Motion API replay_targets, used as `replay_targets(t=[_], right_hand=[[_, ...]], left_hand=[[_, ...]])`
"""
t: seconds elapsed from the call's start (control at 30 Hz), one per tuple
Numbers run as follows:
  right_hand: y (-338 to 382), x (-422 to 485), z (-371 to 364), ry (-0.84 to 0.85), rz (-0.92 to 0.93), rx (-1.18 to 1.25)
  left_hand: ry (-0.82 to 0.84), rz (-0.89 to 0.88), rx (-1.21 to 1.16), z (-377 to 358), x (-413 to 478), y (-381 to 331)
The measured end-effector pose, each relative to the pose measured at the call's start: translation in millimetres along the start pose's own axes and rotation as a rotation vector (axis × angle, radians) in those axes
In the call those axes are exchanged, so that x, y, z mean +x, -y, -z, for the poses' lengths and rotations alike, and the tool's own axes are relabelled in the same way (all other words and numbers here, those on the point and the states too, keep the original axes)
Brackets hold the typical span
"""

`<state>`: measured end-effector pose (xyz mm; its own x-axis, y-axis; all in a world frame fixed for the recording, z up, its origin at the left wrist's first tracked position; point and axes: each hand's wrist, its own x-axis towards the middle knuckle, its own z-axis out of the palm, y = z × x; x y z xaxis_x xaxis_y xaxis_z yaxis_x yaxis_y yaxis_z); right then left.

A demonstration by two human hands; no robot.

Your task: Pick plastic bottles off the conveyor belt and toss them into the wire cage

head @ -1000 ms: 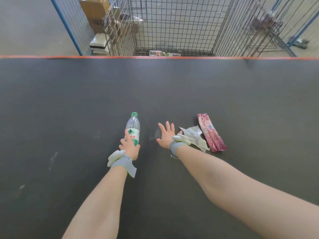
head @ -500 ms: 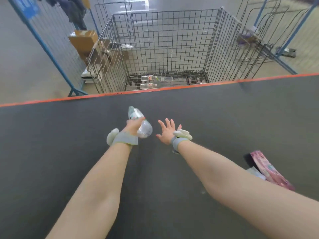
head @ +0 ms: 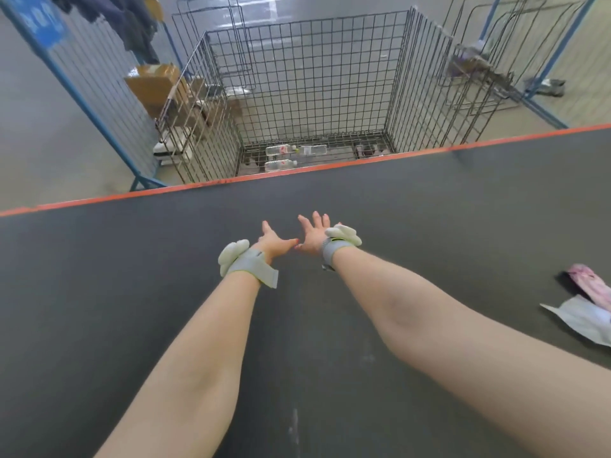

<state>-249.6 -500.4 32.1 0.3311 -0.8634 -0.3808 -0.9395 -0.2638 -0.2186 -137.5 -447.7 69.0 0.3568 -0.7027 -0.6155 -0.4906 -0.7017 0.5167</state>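
The left grip [head: 275, 240] and the right grip [head: 314, 233] are held out over the conveyor belt [head: 132, 276] with fingers spread, and nothing is held in either. Plastic bottles [head: 281, 164] are seen lying on the floor of the wire cage [head: 314, 77]. They are likely light, thin and easily squashed, so the middle is best held softly.

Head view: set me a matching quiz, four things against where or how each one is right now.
1 plastic bottles
2 pink wrapper
3 cardboard box
4 left hand

A on the conveyor belt, far right
B open, holding nothing
C left of the wire cage, outside it
D on the cage floor

Pairs: 1-D, 2-A, 3-C, 4-B
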Motion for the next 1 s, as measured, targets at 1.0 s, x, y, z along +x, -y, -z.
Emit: replay_targets(t=[1.0], right_hand=[[-5,-347,-253,0.300,-0.075,0.080]], left_hand=[[-0.227,0.254,0.363,-125,-247,326]])
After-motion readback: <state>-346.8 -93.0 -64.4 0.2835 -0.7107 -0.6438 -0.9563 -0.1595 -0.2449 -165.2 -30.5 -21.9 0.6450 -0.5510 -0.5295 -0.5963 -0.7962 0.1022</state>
